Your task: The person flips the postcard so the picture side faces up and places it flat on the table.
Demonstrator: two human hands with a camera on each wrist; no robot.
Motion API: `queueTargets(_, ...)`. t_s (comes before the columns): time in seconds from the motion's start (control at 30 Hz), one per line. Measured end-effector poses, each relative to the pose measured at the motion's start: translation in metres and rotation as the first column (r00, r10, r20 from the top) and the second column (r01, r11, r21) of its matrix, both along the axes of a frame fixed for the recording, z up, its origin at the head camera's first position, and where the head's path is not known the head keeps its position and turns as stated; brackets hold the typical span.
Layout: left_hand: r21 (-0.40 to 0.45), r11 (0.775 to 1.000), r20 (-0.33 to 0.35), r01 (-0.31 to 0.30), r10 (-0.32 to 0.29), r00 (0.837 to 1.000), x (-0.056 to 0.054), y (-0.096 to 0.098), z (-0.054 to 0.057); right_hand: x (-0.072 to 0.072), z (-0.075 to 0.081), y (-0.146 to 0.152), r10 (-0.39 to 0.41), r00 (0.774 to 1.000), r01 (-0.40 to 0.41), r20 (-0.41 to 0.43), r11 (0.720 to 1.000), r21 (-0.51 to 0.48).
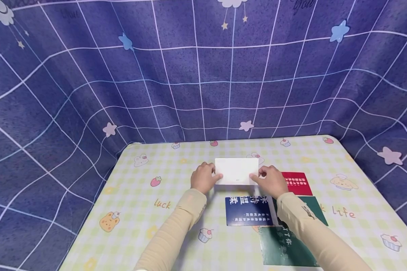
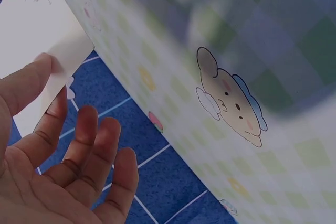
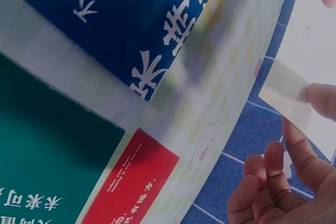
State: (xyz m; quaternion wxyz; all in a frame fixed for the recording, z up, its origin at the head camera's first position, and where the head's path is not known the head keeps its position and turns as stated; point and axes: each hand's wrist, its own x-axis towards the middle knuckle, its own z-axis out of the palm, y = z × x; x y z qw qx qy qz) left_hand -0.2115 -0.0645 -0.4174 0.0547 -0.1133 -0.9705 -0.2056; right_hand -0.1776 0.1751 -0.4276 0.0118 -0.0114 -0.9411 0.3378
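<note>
A white card (image 1: 236,170) is held up above the table, its plain side with a small printed mark facing the head camera. My left hand (image 1: 203,177) pinches its left edge between thumb and index finger. On the opposite edge, my right hand (image 1: 270,181) pinches it the same way. In the left wrist view the other fingers (image 2: 107,153) of the left hand are bent loosely, off the card. The right wrist view shows the card (image 3: 307,61) under the right thumb, with the remaining fingers curved beneath.
Below the hands lie a dark blue card (image 1: 247,211), a red card (image 1: 300,183) and green cards (image 1: 278,250) with white writing, partly covered by the right arm. The checked tablecloth (image 1: 129,241) carries cartoon prints. A blue gridded curtain (image 1: 176,94) hangs behind and beside the table.
</note>
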Motion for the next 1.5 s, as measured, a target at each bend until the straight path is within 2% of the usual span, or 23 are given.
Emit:
queueTargets(0.3,0.011,1.000,0.017,0.028,-0.029,0.999,0.001,0.004,0.000,0.005,-0.002,0.006,-0.022,1.000,0.022,0.005,1.000,-0.007)
queueTargets(0.5,0.128,0.990,0.098,0.058,-0.071,0.993,0.001,0.004,-0.002,0.009,-0.002,0.009,-0.038,0.999,0.038,0.019,0.999,-0.012)
queueTargets(0.63,0.184,0.978,0.092,0.096,-0.115,0.989,0.001,0.003,-0.004,0.012,-0.002,0.012,-0.043,0.999,0.044,0.025,0.999,-0.022)
queueTargets(0.73,0.212,0.969,0.066,0.130,-0.147,0.987,0.001,0.002,-0.006,0.012,-0.003,0.015,-0.052,0.998,0.054,0.033,0.997,-0.064)
queueTargets(0.83,0.244,0.959,0.070,0.144,-0.165,0.984,0.002,0.002,-0.004,0.013,-0.004,0.019,-0.077,0.996,0.082,0.051,0.990,-0.116)
queueTargets(1.0,0.265,0.956,0.103,0.128,-0.160,0.982,0.002,0.003,-0.004,0.015,-0.003,0.026,-0.124,0.986,0.143,0.113,0.972,-0.187)
queueTargets(1.23,0.266,0.948,0.040,0.173,-0.190,0.981,0.001,0.003,-0.006,0.014,-0.004,0.028,-0.154,0.969,0.200,0.194,0.949,-0.243)
queueTargets(1.37,0.307,0.923,-0.042,0.233,-0.232,0.972,0.000,0.001,-0.010,0.011,-0.004,0.029,-0.136,0.971,0.189,0.197,0.940,-0.284)
queueTargets(1.5,0.345,0.899,-0.107,0.269,-0.247,0.963,-0.001,-0.001,-0.014,0.010,-0.004,0.031,-0.120,0.972,0.184,0.203,0.926,-0.330)
